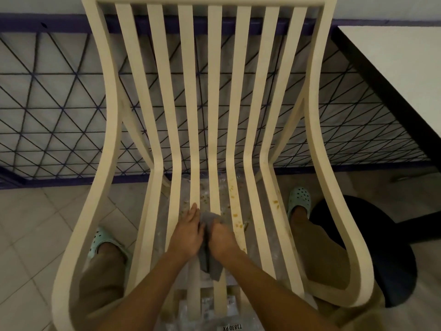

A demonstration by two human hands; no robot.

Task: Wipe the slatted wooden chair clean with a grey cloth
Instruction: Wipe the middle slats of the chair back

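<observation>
The cream slatted wooden chair (241, 99) fills the view, its back rising away from me and its seat slats running toward me. Orange-brown stains (237, 220) dot the seat slats right of centre. My right hand (220, 238) is closed around a bunched grey cloth (210, 256) pressed on a middle seat slat. My left hand (187, 232) lies flat, fingers together, on the slat just left of the cloth, touching it. A tail of the cloth hangs down between my wrists.
Clear plastic sheeting (214, 311) with crumbs lies on the tiled floor under the seat. My feet in pale green clogs (299, 198) stand on either side. A dark round stool (372, 249) and a white table (403, 75) are at right; a metal lattice railing (59, 111) runs behind.
</observation>
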